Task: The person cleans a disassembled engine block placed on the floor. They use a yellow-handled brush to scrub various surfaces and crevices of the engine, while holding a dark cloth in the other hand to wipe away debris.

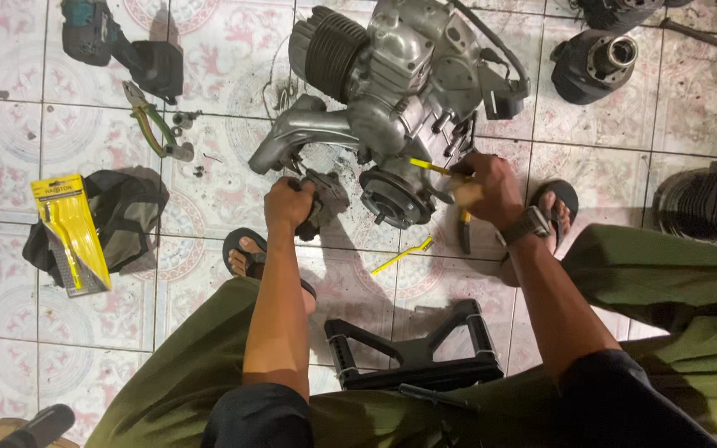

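Gripping carburetor (323,199) (left hand (289,203)), right hand (485,191) holding yellow tool (429,166)

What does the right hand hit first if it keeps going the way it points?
Likely the engine: the right hand points its yellow tool up-left at the casing, tip nearly touching it. Depth unclear.

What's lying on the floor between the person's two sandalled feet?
In the head view, a loose yellow tool lies on the tiles between the left foot and right foot, below the engine.
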